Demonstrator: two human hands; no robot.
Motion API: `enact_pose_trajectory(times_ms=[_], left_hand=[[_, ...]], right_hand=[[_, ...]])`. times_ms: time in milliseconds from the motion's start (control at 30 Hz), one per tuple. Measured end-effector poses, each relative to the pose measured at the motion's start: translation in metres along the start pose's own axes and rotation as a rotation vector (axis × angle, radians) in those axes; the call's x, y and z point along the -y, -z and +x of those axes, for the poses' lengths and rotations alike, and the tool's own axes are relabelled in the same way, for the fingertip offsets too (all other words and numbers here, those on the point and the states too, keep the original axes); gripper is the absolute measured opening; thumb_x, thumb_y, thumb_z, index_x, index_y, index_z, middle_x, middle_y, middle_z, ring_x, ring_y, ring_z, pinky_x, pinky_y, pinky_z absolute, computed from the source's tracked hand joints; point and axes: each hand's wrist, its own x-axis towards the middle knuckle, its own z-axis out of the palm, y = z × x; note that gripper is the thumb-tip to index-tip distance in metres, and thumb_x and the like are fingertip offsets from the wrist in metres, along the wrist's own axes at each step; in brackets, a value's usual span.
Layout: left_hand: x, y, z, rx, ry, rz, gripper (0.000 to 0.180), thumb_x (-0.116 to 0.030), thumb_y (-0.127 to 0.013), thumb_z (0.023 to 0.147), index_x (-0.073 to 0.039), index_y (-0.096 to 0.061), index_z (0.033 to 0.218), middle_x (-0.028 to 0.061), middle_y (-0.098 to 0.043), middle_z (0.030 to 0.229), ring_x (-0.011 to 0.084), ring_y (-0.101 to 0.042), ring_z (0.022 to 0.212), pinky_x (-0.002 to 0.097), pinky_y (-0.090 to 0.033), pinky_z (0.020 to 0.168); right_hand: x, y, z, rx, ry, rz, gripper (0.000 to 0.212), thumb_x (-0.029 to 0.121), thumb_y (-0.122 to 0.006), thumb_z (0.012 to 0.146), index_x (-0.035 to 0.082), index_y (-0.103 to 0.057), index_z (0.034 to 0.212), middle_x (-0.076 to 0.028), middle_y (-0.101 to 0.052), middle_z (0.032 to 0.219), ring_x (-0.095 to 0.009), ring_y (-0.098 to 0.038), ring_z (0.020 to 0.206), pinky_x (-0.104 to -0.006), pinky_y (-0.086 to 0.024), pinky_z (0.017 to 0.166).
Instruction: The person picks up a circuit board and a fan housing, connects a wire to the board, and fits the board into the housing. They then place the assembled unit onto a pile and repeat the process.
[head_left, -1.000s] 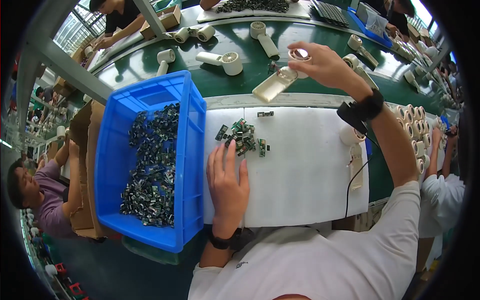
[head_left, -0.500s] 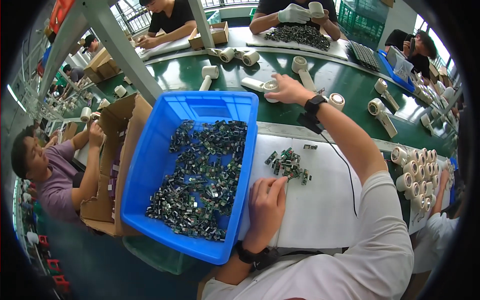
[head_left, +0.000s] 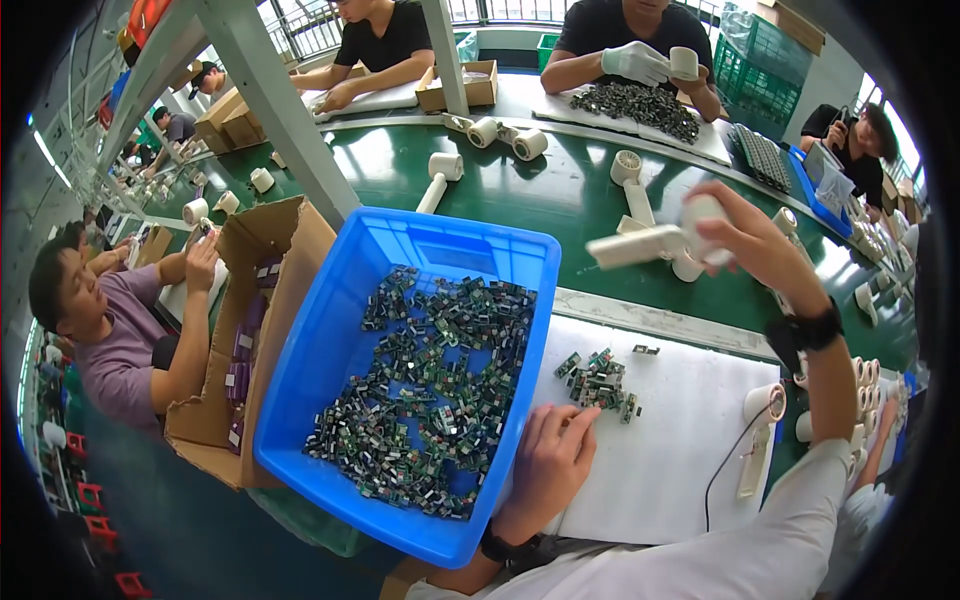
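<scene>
In my right hand [head_left: 745, 235], raised over the green conveyor, is a white handheld fan housing [head_left: 640, 246]. My fingers wrap its round head, the handle points left, and motion blurs it. My left hand [head_left: 555, 458] rests on the white foam mat [head_left: 650, 480] beside the blue bin, fingers curled together. Its fingertips touch the near edge of a small pile of green circuit boards [head_left: 598, 380]; whether they pinch one is hidden. A single board [head_left: 646, 349] lies just beyond the pile. Another white fan housing [head_left: 765, 403] lies at the mat's right edge.
The blue bin [head_left: 300, 350] full of loose circuit boards stands at my left, beside an open cardboard box [head_left: 205, 425]. A metal post [head_left: 290, 120] rises behind them. More fan housings [head_left: 437, 180] lie on the green conveyor [head_left: 520, 215]. Co-workers sit across and to the left.
My right hand has taken hold of a fan housing on the conveyor and brought it up and to the right. My left hand stays by the circuit boards. The view has shifted slightly.
</scene>
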Motion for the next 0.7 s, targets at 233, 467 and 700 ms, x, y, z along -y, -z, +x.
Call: enact_pose_trajectory(times_ms=[233,467,700], left_hand=[[-0.007,0.002,0.008,0.067,-0.003,-0.001,0.028,-0.008,-0.077,0.080,-0.015,-0.074,0.107,0.0040,-0.063,0.096,0.0266,-0.060,0.092,0.0389,-0.046,0.087],[-0.002,0.000,0.013,0.084,0.018,0.024,0.026,-0.010,-0.077,0.080,-0.015,-0.074,0.105,0.0026,-0.062,0.095,0.0261,-0.060,0.091,0.0388,-0.046,0.087],[-0.004,0.007,0.008,0.056,0.038,-0.019,0.026,-0.009,-0.076,0.081,-0.014,-0.074,0.107,0.0028,-0.061,0.094,0.0263,-0.060,0.091,0.0399,-0.047,0.090]], right_hand=[[-0.012,0.021,-0.044,0.799,-0.469,-0.755,0.051,0.050,-0.063,0.092,0.008,-0.065,0.121,-0.015,-0.072,0.103,-0.030,-0.071,0.089,-0.0407,-0.058,0.080],[-0.004,-0.016,0.020,0.924,-0.337,-1.077,0.059,0.061,-0.064,0.088,0.011,-0.069,0.120,-0.015,-0.074,0.100,-0.031,-0.072,0.088,-0.0390,-0.058,0.079],[0.033,-0.090,0.237,0.429,0.542,-0.830,0.038,0.034,-0.066,0.094,0.003,-0.064,0.116,-0.016,-0.069,0.103,-0.033,-0.067,0.097,-0.0429,-0.054,0.085]])
